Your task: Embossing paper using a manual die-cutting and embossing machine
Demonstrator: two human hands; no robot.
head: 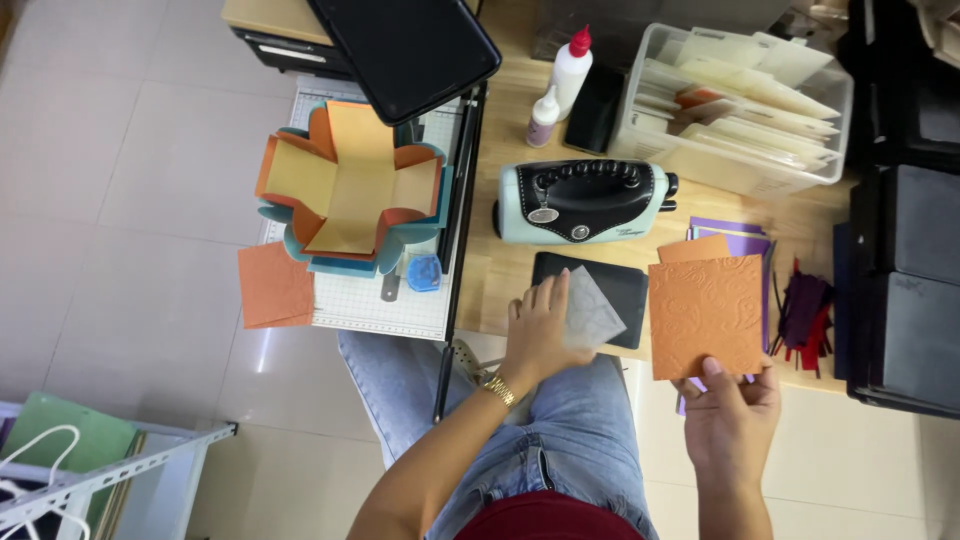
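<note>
Starting far left: green sheets (70,432) tucked in a white rack (130,470), low and near. Further right, on a gridded cutting mat (370,300), an unfolded paper box (350,185) in orange, yellow and blue, with a loose orange square (275,285) overhanging the mat's left edge and a small blue tape dispenser (424,272) just beside the box. Beyond, two glue bottles (560,85) standing far, and a mint-and-black embossing machine (583,201) lying crosswise mid-table.

Nearer, left hand (538,335), gold watch at the wrist, fingers spread flat and pressing a translucent embossing folder (592,310) onto a black pad (615,290); nothing pinched, just held down. Right of that, right hand (732,415) gripping an embossed orange card (706,316) by its near edge, thumb on top, card upright in the frame and just right of the folder, not touching it. Folder's open side hard to tell. Right hand holding the card; left hand holding the folder, so gap between them short and sideways.

Behind the card, purple sheets (745,240); far right, a clear bin of papers (740,100), purple and red strips (805,310), black boxes (915,300).
</note>
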